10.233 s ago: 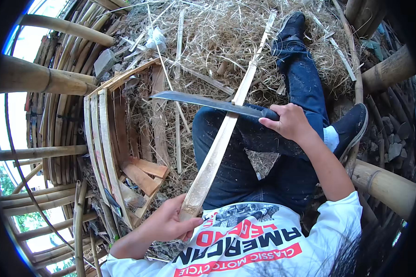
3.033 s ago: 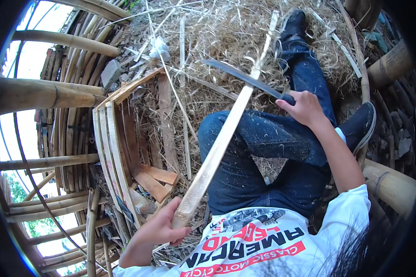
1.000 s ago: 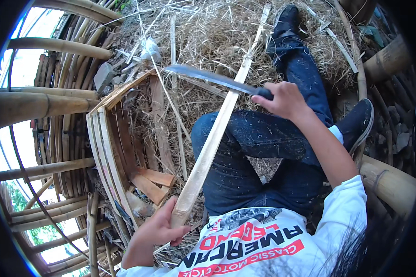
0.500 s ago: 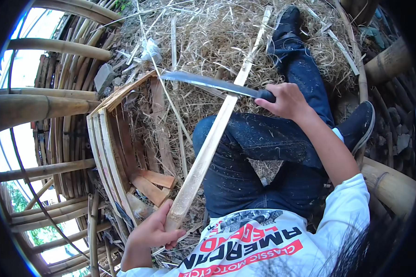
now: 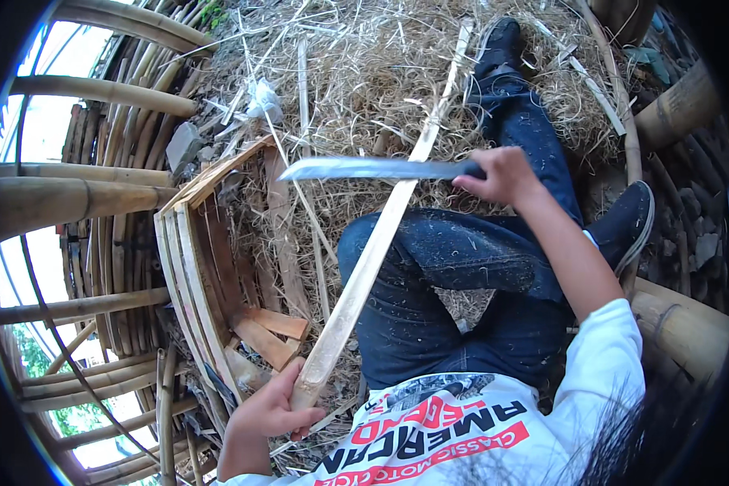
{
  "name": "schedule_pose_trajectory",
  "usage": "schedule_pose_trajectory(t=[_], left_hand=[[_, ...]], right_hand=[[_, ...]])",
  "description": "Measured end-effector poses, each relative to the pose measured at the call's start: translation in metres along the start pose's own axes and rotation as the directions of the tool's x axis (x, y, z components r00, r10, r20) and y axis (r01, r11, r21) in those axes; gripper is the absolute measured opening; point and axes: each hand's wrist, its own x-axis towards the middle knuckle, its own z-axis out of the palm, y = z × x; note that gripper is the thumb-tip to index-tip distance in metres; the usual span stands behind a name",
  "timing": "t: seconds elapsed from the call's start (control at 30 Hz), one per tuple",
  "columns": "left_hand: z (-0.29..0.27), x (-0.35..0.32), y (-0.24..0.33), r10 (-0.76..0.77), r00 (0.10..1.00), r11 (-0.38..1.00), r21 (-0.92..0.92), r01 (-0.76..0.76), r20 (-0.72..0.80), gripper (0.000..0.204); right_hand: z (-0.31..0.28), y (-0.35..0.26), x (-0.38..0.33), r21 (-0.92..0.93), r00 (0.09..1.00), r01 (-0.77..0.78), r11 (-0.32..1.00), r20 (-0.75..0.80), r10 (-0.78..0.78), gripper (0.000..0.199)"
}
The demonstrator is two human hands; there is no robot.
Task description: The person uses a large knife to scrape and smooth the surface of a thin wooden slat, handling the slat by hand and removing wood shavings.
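Observation:
My left hand (image 5: 274,413) is closed round the near end of a long split bamboo strip (image 5: 360,295). The strip slants up and away to the right across my bent leg, and its far end lies near my outstretched foot. In my right hand (image 5: 500,175) is the dark handle of a machete (image 5: 356,168). Its long blade points left and crosses the strip beyond my knee. Curled shavings cling to the strip just past the blade. Whether the edge touches the strip I cannot tell.
A wooden crate (image 5: 188,243) with loose wood pieces (image 5: 269,338) inside stands to my left. Shavings (image 5: 364,73) cover the ground ahead. Bamboo poles (image 5: 81,198) line the left side, and a thick bamboo pole (image 5: 680,328) lies at right. A crumpled white plastic bag (image 5: 263,99) sits beyond the crate.
The machete has swung so that its tip is nearer to me and the blade lies more level. My right hand has shifted slightly. The left hand still holds the strip's near end.

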Motion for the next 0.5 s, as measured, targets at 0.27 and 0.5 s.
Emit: schedule_pose_trajectory(t=[0.27, 0.5], left_hand=[[-0.016, 0.034, -0.007, 0.01, 0.99, 0.991, 0.131, -0.028, 0.14, 0.073], [-0.009, 0.056, -0.019, 0.157, 0.983, 0.947, 0.296, -0.123, -0.091, 0.053]], right_hand=[[0.019, 0.021, -0.005, -0.184, 0.912, -0.404, 0.896, -0.008, 0.41, 0.066], [0.024, 0.017, -0.008, -0.191, 0.937, -0.338, 0.922, -0.156, 0.311, 0.06]])
